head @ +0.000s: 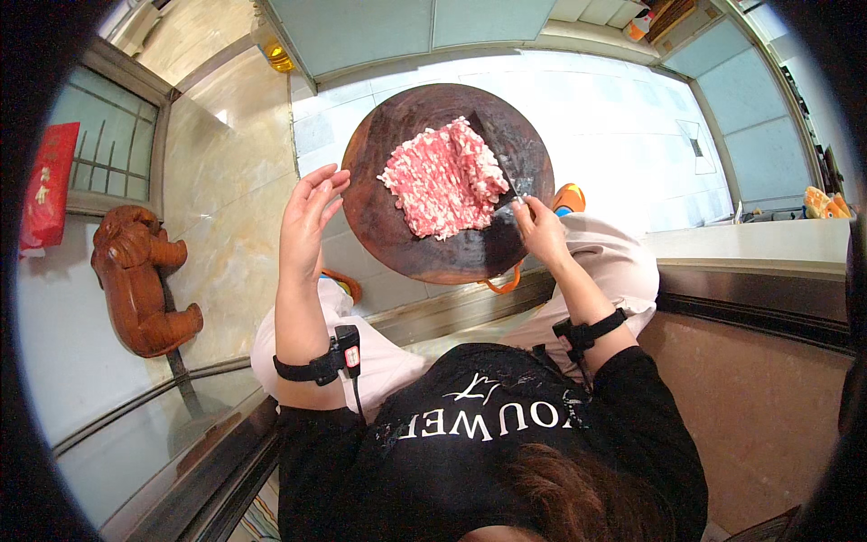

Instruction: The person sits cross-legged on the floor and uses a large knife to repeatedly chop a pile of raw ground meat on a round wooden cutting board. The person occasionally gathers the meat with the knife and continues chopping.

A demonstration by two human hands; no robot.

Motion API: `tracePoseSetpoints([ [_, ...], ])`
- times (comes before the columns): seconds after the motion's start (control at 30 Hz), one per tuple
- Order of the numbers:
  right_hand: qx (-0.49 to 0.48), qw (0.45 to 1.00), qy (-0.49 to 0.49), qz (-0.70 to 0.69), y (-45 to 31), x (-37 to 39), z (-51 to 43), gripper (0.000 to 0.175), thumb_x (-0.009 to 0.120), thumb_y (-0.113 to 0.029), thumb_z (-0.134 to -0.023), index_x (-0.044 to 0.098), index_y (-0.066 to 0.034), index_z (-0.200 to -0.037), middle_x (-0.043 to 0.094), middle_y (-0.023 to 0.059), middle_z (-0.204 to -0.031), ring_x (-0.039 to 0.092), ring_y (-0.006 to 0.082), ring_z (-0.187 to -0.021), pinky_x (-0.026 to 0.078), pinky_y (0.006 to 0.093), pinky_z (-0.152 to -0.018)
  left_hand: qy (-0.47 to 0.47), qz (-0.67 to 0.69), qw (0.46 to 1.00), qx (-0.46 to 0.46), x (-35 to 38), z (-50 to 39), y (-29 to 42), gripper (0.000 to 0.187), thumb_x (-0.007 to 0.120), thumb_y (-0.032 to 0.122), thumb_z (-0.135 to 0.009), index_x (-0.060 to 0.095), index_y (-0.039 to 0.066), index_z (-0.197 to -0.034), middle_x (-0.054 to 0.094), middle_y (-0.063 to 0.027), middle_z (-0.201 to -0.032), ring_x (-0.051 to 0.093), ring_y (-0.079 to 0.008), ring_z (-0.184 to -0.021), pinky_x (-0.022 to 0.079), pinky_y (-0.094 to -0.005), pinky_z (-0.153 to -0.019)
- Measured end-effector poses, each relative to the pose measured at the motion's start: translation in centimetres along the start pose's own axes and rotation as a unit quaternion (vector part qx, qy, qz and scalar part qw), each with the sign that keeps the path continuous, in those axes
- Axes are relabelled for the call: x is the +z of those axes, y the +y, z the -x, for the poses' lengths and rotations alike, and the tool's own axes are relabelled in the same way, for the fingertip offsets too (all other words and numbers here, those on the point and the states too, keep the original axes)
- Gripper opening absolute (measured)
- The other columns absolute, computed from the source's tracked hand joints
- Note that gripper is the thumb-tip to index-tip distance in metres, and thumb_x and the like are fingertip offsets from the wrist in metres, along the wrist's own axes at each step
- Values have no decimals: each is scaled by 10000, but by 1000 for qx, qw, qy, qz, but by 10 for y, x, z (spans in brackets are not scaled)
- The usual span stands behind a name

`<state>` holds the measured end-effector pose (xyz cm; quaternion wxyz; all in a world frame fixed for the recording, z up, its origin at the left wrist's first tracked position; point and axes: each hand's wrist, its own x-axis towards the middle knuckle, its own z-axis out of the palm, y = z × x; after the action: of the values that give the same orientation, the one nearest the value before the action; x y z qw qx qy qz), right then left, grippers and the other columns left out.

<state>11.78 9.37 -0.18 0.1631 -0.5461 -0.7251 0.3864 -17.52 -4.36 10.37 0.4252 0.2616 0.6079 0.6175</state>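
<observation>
A mound of minced raw meat (440,179), pink with white fat, lies on a round dark wooden chopping block (379,230). My right hand (542,234) grips the handle of a cleaver at the block's right side. The cleaver's dark blade (489,139) runs along the right edge of the meat, where a thicker fold stands up against it. Part of the blade blends into the dark wood. My left hand (313,210) is raised at the block's left rim, empty, with its fingers apart.
An orange strap loop (504,279) hangs at the block's near edge. My knees and an orange slipper (569,198) flank the block. A carved wooden animal figure (139,284) lies at the left, below a red packet (51,186). Pale cabinets (406,30) stand beyond the tiled floor.
</observation>
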Motion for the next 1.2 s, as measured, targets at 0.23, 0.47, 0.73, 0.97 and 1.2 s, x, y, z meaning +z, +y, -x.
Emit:
tracePoseSetpoints([
  [0.23, -38, 999, -16, 2, -43, 23, 22, 393, 520, -274, -863, 417, 20, -1101, 566, 123, -682, 559, 184, -532, 451, 317, -516, -1, 5, 1000, 3, -2, 2, -2, 345, 475, 252, -895, 473, 35, -1163, 550, -91, -1115, 486, -170, -1081, 343, -329, -932],
  [0.47, -21, 999, -38, -22, -76, 24, 38, 393, 508, -257, -842, 405, 36, -1083, 559, 294, -917, 547, 428, -876, 432, 442, -762, -10, -23, 1000, 6, -2, 5, 0, 354, 426, 246, -913, 439, 44, -1202, 527, -105, -1174, 463, -186, -1137, 344, -314, -938],
  [0.73, -65, 986, -68, -140, -90, 24, 44, 335, 533, -241, -839, 435, 12, -1035, 571, 233, -835, 570, 371, -752, 446, 399, -678, 12, -10, 1000, -6, 4, 5, -4, 337, 445, 221, -906, 446, 35, -1188, 538, -104, -1148, 489, -187, -1106, 367, -311, -915],
  [0.97, 5, 963, -126, -239, -60, 16, 45, 301, 467, -238, -902, 402, -39, -1118, 497, 31, -645, 461, 87, -456, 375, 236, -404, 10, 70, 997, 29, 39, 19, -28, 257, 462, 188, -894, 472, 45, -1108, 558, -91, -1069, 547, -183, -1001, 433, -313, -847],
  [1.2, 72, 969, -109, -211, -56, 22, 33, 391, 484, -347, -878, 467, 13, -1030, 579, 123, -695, 567, 191, -596, 445, 305, -561, -85, 105, 949, -285, 122, 47, -86, 333, 407, 291, -922, 422, 93, -1190, 518, -57, -1108, 512, -174, -1026, 436, -323, -842],
])
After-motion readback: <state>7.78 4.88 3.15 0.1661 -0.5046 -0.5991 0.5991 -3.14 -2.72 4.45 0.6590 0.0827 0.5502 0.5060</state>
